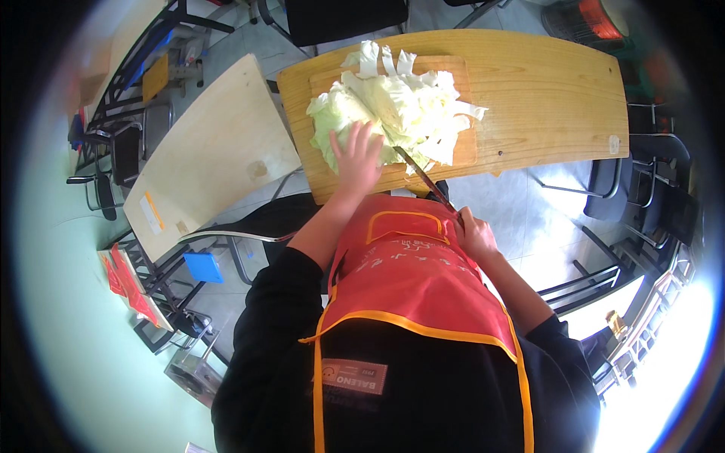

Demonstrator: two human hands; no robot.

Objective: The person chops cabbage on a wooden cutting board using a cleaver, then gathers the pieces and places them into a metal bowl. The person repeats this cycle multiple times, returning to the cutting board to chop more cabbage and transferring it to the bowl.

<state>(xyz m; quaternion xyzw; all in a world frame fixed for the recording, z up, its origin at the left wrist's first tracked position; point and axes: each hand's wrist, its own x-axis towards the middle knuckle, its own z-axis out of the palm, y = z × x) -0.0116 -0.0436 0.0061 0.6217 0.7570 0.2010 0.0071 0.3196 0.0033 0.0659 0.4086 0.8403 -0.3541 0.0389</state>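
Pale green cabbage leaves [408, 107], partly cut into strips, are heaped on a wooden cutting board [467, 141]. My left hand [359, 161] lies on the near left of the heap, its fingers spread over the leaves. Down at the right, by the red apron [408, 277], my right hand [478, 232] grips the handle of a knife [419, 172]. The narrow dark blade slants up to the left, its tip at the near edge of the cabbage. Whether the tip touches a leaf I cannot tell.
The board rests on a curved wooden table [544, 96]. A paler table [215, 153] adjoins at the left. Black chairs [609, 184] stand at the right, and another chair [345, 20] is beyond the table. A blue stool [203, 267] is at the lower left.
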